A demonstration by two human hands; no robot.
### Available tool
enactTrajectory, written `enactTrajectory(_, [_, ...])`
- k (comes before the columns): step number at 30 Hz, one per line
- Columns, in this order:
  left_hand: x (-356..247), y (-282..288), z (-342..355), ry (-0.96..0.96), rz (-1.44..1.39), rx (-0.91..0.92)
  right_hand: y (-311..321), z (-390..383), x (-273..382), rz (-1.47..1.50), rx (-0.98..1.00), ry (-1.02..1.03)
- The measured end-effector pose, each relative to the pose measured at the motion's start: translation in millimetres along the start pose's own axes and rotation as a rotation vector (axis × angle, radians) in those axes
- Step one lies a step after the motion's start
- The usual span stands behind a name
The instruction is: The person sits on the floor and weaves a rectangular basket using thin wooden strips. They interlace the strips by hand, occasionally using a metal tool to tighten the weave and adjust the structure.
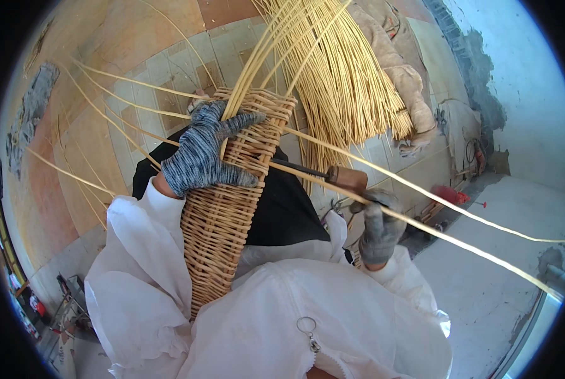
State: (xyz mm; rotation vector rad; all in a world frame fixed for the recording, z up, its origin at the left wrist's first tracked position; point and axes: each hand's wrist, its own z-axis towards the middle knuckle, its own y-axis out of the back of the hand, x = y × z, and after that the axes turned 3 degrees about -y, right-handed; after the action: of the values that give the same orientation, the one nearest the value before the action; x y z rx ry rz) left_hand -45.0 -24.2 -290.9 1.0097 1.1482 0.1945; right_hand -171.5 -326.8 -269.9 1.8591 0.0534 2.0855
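A woven wicker piece (216, 234), narrow and tan, stands tilted in front of my body, with long loose strands fanning out from its upper end. My left hand (200, 148), in a grey knit glove, grips its upper part, with thumb and forefinger across the weave. Several upright strands (248, 69) pass beside the forefinger. My gloved right hand (382, 227) is closed round a tool with a brown wooden part (347, 179) and a dark metal shaft (300, 167). That shaft points at the right edge of the weave; its tip is hard to make out there.
A large bundle of pale strands (339, 82) lies on the tiled floor ahead, next to a crumpled beige cloth (409, 88). Two long strands (459, 208) stretch out to the right past my right hand. A red object (451, 194) lies near the right wall.
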Motion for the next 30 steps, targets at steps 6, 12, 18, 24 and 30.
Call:
enactTrajectory(6, [2,0,-2,0.006,-0.057,0.002,5,26,15,1.165,0.052,0.04])
enactTrajectory(12, [-1,4,4,-0.008,0.037,0.031,5,50,3,1.129,0.108,0.133])
enactTrajectory(18, [-1,6,9,0.083,-0.018,0.117,0,58,-8,1.115,0.151,0.126])
enactTrajectory(24, [-9,6,16,0.058,-0.03,0.076,-22,83,44,1.111,0.334,0.221])
enactTrajectory(30, [-6,-1,13,0.121,-0.035,-0.042,-46,120,78,1.037,0.642,0.115])
